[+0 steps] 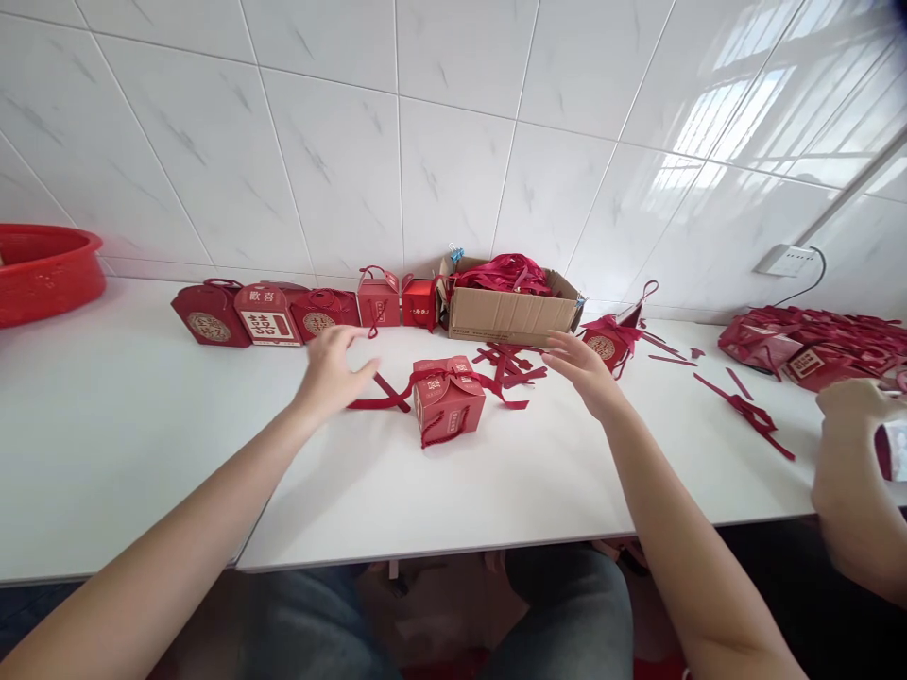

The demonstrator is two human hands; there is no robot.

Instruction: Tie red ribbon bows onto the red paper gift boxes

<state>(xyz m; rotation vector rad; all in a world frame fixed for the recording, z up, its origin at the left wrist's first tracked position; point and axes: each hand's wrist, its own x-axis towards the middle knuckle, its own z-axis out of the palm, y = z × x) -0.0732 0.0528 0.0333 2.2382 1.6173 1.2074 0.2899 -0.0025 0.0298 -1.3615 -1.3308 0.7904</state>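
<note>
A small red gift box [452, 422] stands on the white table in front of me, a red cord handle hanging on its near face. Across its top runs a dark red ribbon [375, 404], its loose ends spread out to both sides. My left hand [332, 371] hovers to the left of the box, thumb and fingers apart, holding nothing. On the other side my right hand [585, 370] is raised with its fingers spread and nothing in them. Several cut ribbon pieces [511, 364] lie behind the box, near my right hand.
Along the tiled wall stand several red gift boxes [265, 316] and a cardboard box [506, 314] full of red ribbon. A bowed box [606, 345] sits right of it. Far right are a pile of red boxes [814, 345] and another person's hand [854, 406]. A red basin [49, 274] is far left.
</note>
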